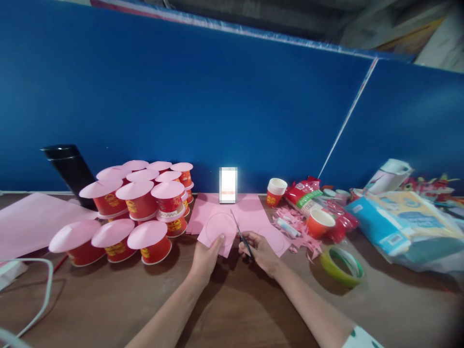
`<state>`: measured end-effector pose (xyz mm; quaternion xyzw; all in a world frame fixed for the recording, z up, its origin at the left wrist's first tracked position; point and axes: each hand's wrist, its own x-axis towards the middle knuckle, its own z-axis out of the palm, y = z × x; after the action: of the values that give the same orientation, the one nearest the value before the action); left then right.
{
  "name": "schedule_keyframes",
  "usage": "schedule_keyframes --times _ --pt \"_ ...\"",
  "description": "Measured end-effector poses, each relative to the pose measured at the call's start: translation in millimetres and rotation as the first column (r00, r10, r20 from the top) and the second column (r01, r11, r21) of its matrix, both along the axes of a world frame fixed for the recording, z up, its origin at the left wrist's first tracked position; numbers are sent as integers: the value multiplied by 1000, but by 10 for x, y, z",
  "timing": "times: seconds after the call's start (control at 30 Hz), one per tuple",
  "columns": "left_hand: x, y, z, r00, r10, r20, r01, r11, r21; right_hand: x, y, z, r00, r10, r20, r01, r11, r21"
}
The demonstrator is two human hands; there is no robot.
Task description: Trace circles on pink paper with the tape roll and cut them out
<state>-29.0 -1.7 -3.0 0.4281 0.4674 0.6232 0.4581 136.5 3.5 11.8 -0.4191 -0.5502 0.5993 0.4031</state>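
My left hand pinches the near edge of a pink paper sheet with a circle drawn on it, lying on the brown table. My right hand grips a pair of scissors, blades pointing up and away into the paper's right edge. More pink sheets lie underneath and beyond.
Several red paper cups with pink paper discs crowd the left, beside a black flask and a large pink sheet. To the right are stacked cups, an orange cup, pink scraps, a green tape roll, a blue packet.
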Motion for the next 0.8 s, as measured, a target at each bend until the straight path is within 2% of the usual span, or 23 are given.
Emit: schedule_keyframes --times 0.33,0.6,0.8 --pt "-12 17 -22 1000 1 12 0 999 -43 3 14 -8 1000 5 -20 -5 1000 -4" --pt "2 5 22 1000 -12 -22 11 1000 -18 14 18 -13 1000 8 12 -8 1000 6" --pt "1 -2 22 1000 -2 18 2 1000 -21 11 2 -2 1000 1 10 -2 1000 12"
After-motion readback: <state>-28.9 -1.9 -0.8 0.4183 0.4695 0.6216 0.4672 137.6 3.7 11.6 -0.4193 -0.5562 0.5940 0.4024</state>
